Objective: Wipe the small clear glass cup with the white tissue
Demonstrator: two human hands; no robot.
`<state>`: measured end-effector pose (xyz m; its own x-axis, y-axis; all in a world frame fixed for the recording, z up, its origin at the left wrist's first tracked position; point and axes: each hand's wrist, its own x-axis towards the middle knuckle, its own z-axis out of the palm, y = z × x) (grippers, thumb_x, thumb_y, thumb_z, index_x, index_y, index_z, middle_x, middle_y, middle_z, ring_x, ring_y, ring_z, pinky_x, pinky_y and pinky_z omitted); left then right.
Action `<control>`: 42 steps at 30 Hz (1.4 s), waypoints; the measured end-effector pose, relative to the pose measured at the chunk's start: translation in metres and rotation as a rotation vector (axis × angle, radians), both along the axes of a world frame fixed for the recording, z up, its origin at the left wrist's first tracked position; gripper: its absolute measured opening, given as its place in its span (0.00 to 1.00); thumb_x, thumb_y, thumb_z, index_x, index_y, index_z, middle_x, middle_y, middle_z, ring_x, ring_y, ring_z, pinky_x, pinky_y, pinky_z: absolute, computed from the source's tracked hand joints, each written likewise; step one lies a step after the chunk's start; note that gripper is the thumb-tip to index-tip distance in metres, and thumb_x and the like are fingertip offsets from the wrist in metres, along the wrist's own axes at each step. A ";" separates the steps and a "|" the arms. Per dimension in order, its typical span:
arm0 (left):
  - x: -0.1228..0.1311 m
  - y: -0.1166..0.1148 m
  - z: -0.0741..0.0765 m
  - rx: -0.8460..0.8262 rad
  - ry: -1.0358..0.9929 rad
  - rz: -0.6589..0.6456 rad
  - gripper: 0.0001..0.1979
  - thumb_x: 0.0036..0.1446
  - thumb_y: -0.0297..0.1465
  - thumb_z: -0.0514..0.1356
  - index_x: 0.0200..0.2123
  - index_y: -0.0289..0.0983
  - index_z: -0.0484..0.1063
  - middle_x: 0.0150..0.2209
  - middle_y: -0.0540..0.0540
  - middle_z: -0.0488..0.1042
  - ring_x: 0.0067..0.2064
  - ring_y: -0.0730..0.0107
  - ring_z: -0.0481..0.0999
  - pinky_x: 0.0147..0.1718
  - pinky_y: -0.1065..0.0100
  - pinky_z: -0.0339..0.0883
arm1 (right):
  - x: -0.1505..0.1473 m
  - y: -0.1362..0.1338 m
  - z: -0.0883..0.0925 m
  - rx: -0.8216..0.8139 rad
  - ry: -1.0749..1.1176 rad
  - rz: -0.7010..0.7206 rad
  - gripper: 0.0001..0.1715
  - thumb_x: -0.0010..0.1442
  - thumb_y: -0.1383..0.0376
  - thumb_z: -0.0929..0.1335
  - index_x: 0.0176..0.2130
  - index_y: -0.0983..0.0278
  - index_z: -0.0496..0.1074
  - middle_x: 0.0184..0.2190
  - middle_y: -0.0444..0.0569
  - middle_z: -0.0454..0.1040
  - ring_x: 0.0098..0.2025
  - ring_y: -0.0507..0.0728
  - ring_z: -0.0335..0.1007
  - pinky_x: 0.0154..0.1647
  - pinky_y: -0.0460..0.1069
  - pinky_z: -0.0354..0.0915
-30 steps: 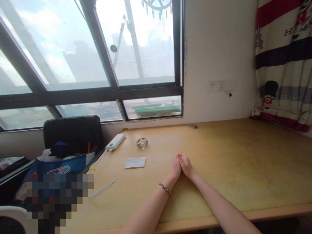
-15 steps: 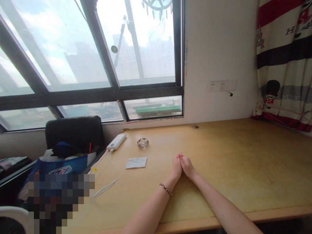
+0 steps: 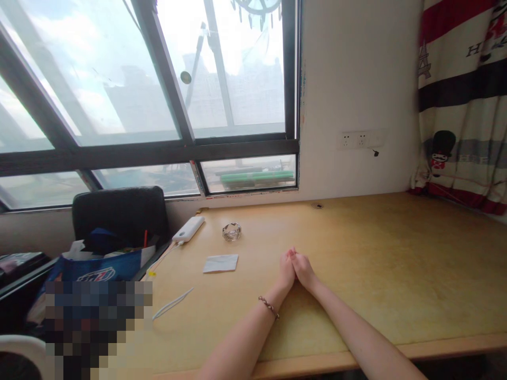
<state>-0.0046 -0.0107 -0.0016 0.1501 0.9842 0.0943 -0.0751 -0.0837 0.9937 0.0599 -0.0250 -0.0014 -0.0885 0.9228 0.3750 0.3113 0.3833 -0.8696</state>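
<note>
Over the wooden table, my left hand (image 3: 287, 269) and my right hand (image 3: 303, 268) are pressed together with closed fingers. Their palms face inward, so anything between them is hidden. A dark braided bracelet (image 3: 268, 307) circles my left wrist. Left of the hands lies a small flat white piece (image 3: 221, 264), perhaps a folded tissue. Farther back sits a shiny, clear-looking round dish (image 3: 232, 232). Neither of these is touched by my hands.
A white power bank (image 3: 189, 229) with a cable lies at the table's (image 3: 380, 264) left edge. The loop of a white cord (image 3: 173, 304) is nearer me. Beyond that edge, a blue bag (image 3: 106, 266) stands before a black chair (image 3: 120, 212). Window and wall close off the back.
The view has shifted very slightly. My hands stay pressed together in the same place, and the things on the table have not moved.
</note>
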 end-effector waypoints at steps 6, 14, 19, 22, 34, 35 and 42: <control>0.004 -0.002 0.002 0.027 0.007 0.168 0.22 0.44 0.50 0.49 0.15 0.39 0.52 0.16 0.50 0.52 0.21 0.73 0.52 0.22 0.66 0.48 | 0.001 0.000 0.000 -0.005 0.001 0.004 0.33 0.57 0.47 0.50 0.16 0.65 0.61 0.15 0.46 0.65 0.20 0.52 0.61 0.20 0.44 0.54; 0.003 0.001 -0.004 0.063 0.062 0.151 0.20 0.49 0.46 0.48 0.16 0.38 0.52 0.16 0.50 0.55 0.21 0.73 0.55 0.23 0.67 0.51 | 0.004 -0.001 0.001 -0.009 -0.015 0.006 0.31 0.57 0.48 0.50 0.17 0.64 0.61 0.15 0.46 0.64 0.20 0.51 0.60 0.20 0.44 0.53; 0.003 0.000 -0.005 0.075 0.149 0.133 0.19 0.51 0.42 0.45 0.17 0.36 0.58 0.16 0.50 0.60 0.22 0.73 0.60 0.23 0.70 0.56 | 0.008 0.000 0.001 0.027 -0.067 -0.004 0.32 0.59 0.50 0.50 0.17 0.65 0.62 0.16 0.47 0.66 0.20 0.52 0.62 0.21 0.44 0.53; -0.004 -0.001 0.002 0.149 0.351 0.196 0.16 0.53 0.36 0.45 0.22 0.34 0.65 0.21 0.47 0.66 0.26 0.70 0.65 0.27 0.69 0.60 | 0.011 0.001 0.002 0.032 -0.121 -0.022 0.32 0.59 0.51 0.50 0.16 0.64 0.62 0.14 0.45 0.64 0.19 0.51 0.61 0.21 0.44 0.52; -0.073 0.031 0.005 -0.099 1.256 0.904 0.24 0.50 0.35 0.51 0.50 0.32 0.61 0.57 0.30 0.48 0.57 0.33 0.41 0.45 0.36 0.38 | 0.014 0.003 -0.002 -0.007 -0.253 -0.119 0.31 0.59 0.51 0.51 0.14 0.64 0.60 0.10 0.43 0.61 0.16 0.49 0.59 0.21 0.44 0.51; -0.074 0.033 0.003 -0.104 1.267 0.913 0.24 0.50 0.36 0.51 0.50 0.32 0.61 0.57 0.30 0.48 0.56 0.33 0.42 0.45 0.36 0.38 | 0.014 0.003 -0.002 0.002 -0.262 -0.118 0.31 0.59 0.51 0.51 0.14 0.64 0.60 0.10 0.43 0.61 0.16 0.49 0.59 0.21 0.44 0.51; -0.075 0.029 0.011 0.083 1.354 0.888 0.27 0.51 0.39 0.50 0.52 0.31 0.57 0.58 0.29 0.44 0.58 0.39 0.40 0.47 0.39 0.40 | 0.015 0.004 -0.001 0.006 -0.260 -0.143 0.31 0.59 0.52 0.51 0.14 0.64 0.61 0.10 0.43 0.62 0.16 0.49 0.59 0.21 0.43 0.50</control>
